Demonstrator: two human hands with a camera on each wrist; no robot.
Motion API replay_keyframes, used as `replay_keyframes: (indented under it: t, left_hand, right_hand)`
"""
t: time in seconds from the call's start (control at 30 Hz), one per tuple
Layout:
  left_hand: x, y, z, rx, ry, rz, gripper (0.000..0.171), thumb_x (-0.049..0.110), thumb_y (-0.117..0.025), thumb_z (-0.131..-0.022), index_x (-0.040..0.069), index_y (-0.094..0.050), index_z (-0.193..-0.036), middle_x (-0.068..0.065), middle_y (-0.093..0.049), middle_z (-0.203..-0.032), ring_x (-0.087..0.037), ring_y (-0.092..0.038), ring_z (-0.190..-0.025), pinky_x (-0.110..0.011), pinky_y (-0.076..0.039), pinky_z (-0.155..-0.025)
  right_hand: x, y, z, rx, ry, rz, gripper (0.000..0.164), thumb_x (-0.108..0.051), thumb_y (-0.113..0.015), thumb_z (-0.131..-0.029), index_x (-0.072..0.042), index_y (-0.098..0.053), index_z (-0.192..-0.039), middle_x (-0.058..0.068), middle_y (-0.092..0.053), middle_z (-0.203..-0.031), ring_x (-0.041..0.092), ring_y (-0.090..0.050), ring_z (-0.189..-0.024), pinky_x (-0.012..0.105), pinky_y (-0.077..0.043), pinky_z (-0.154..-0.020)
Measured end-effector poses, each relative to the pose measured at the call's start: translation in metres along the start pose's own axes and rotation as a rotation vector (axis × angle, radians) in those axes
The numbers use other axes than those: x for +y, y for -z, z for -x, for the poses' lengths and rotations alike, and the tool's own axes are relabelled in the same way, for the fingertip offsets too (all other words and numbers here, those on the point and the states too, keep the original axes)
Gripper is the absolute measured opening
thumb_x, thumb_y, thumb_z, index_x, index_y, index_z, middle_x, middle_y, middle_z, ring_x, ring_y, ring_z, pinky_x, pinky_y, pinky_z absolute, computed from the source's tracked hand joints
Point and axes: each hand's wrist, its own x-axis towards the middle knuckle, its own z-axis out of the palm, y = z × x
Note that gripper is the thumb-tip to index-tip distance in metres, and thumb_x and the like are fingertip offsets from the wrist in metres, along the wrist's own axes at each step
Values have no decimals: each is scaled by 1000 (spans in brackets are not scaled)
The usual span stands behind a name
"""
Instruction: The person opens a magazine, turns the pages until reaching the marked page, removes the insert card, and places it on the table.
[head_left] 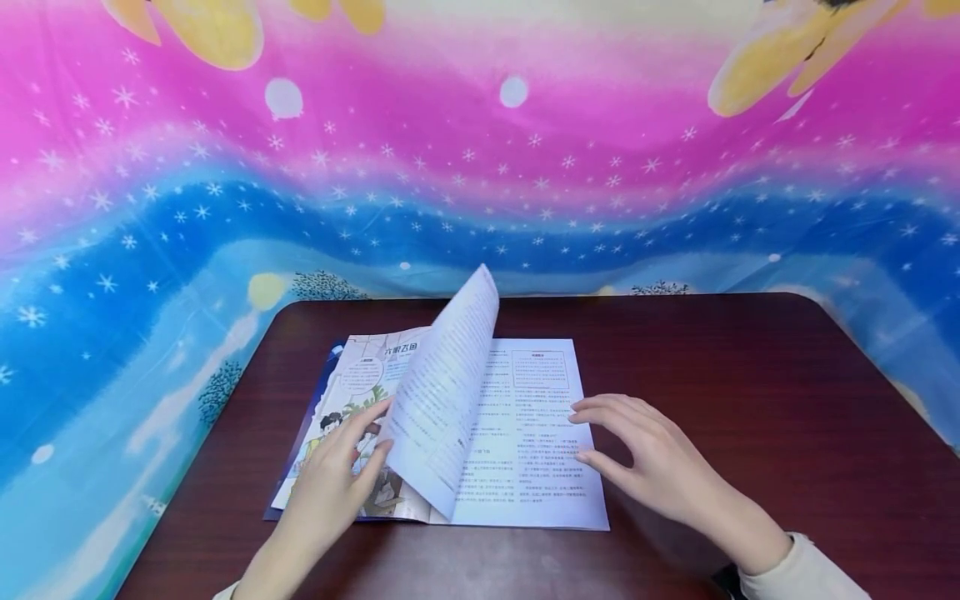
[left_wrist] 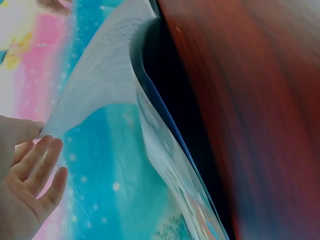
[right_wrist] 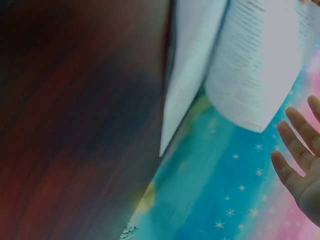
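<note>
An open magazine (head_left: 551, 483) lies on the dark wooden table, printed text on its right side and an illustrated page on its left. One page (head_left: 446, 400) stands raised mid-turn, curving over toward the left. My left hand (head_left: 333, 462) pinches the edge of that page between thumb and fingers; the pinch also shows in the left wrist view, where the left hand (left_wrist: 32, 175) holds the sheet's edge. Over the magazine's right edge hovers my right hand (head_left: 637, 450), fingers spread and holding nothing. In the right wrist view the right hand (right_wrist: 302, 150) has its fingers extended.
The reddish-brown table (head_left: 712, 358) has rounded far corners. Behind and around it hangs a colourful cloth (head_left: 480, 183) in pink and blue with snowflakes. A dark blue cover edge (head_left: 318, 400) sticks out beneath the magazine's left pages.
</note>
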Motion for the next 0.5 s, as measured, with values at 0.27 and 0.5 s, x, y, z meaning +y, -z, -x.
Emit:
replay_keyframes:
  t: [0.27, 0.5]
  left_hand:
    - [-19, 17, 12, 9, 24, -69, 71, -5, -82, -75, 9, -55, -139, -14, -66, -123, -22, -67, -88, -43, -58, -69]
    - [-31, 28, 24, -79, 127, -117, 75, -3, -80, -79, 8, -48, -145, -15, -65, -120, -24, -67, -88, -35, -51, -58]
  right_hand:
    - [11, -3, 13, -89, 21, 27, 37, -26, -82, -81, -19, -68, -115, -7, -65, -120, 14, -59, -113, 37, -45, -96]
    - [20, -10, 24, -150, 66, 19, 38, -25, -83, -80, -17, -68, -114, -8, -65, -118, 13, -61, -109, 40, -51, -90]
